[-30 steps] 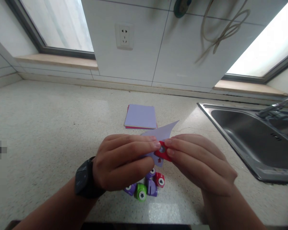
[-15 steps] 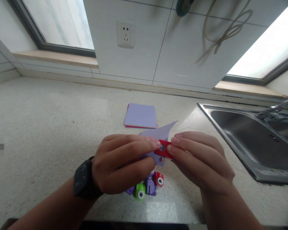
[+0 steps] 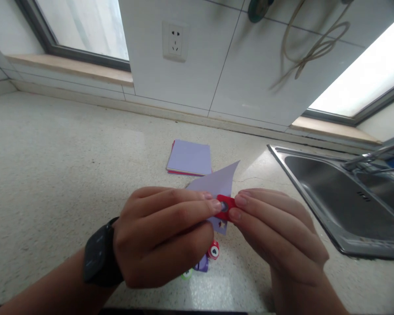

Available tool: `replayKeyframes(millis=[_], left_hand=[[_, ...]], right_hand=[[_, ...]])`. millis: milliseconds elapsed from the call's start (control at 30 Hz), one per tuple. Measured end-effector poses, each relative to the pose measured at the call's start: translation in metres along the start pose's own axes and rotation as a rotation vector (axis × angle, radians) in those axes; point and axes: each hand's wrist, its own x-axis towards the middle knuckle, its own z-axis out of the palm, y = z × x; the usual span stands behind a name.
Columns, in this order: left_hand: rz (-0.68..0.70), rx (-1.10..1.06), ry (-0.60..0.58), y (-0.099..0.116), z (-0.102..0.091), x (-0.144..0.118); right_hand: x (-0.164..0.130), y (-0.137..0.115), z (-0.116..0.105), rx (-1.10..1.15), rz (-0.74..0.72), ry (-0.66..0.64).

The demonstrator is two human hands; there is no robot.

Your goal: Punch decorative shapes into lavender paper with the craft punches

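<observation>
My left hand (image 3: 167, 236), a dark watch on its wrist, is closed on a sheet of light purple paper (image 3: 218, 181). Its fingertips also touch a small red craft punch (image 3: 228, 209). From the other side my right hand (image 3: 279, 227) pinches that punch between its fingers. Small cut-out holes (image 3: 221, 224) show near the paper's lower corner, just below the punch. On the counter underneath lie more small punches: a red one with a heart mark (image 3: 214, 250), a purple one (image 3: 202, 264) and a green one (image 3: 187, 274), the last two partly hidden by my left hand.
A stack of purple and red paper squares (image 3: 189, 157) lies behind my hands on the speckled counter (image 3: 68, 175). To the right is a steel sink (image 3: 328, 188) with a tap (image 3: 377, 153). The tiled wall carries a socket (image 3: 175, 41) and a hanging cable (image 3: 315, 50).
The view has shifted slightly. My left hand sits lower and now covers more of the small punches. Both hands keep hold of the paper and the red punch.
</observation>
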Motion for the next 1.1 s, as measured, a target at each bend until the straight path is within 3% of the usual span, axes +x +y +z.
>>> replayKeyframes(millis=[333,500,767,833,900,1100], left_hand=[[-0.084,-0.046,-0.175,0.008,-0.017,0.01],[-0.069,-0.06,-0.215,0.007,-0.016,0.011],[-0.071,-0.056,-0.182,0.004,-0.011,0.007],[-0.049,-0.063,-0.069,0.001,-0.005,0.003],[-0.094,-0.092,-0.04,0.0,-0.001,0.001],[-0.408,-0.267,-0.05,0.003,0.002,0.007]], right_hand=[[-0.005,0.0,-0.006,0.064,0.026,-0.059],[-0.004,-0.004,-0.003,0.026,0.022,0.001],[-0.003,0.004,0.002,0.077,0.016,-0.02],[-0.002,0.008,0.004,0.104,0.03,-0.029],[0.0,0.012,0.006,0.145,0.038,-0.049],[0.008,0.023,0.01,0.299,0.097,-0.134]])
